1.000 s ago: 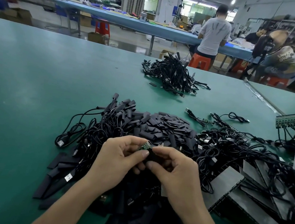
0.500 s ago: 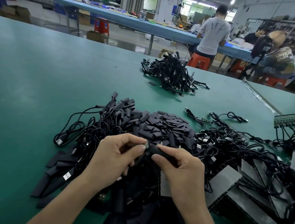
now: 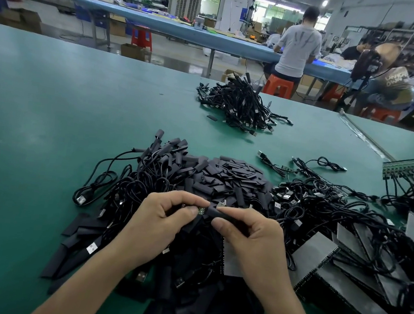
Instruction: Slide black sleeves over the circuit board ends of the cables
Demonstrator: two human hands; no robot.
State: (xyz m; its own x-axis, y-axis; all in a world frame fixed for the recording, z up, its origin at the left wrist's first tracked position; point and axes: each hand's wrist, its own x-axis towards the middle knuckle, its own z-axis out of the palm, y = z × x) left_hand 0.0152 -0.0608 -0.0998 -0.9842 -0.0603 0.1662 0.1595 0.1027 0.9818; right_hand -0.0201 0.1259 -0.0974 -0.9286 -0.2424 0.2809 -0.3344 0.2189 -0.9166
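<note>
My left hand [image 3: 159,218] pinches the small green circuit board end [image 3: 201,211] of a black cable between thumb and fingers. Just to its right, my right hand [image 3: 250,238] pinches a black sleeve [image 3: 216,212] that sits over the board's right part, with only a short green strip showing. Both hands hover above a heap of loose black sleeves [image 3: 229,178] and tangled black cables [image 3: 140,182] in the middle of the green table [image 3: 48,121].
A second bundle of cables [image 3: 240,106] lies farther back. Grey panels of boards [image 3: 359,269] with cables attached spread out at the right, and a green board strip [image 3: 405,168] stands at the far right. Flat black sleeves [image 3: 72,247] lie at the left. People work at a distant bench.
The sleeve has slid further left over the circuit board, so less of the green board shows. Both hands stayed in nearly the same spot above the pile.
</note>
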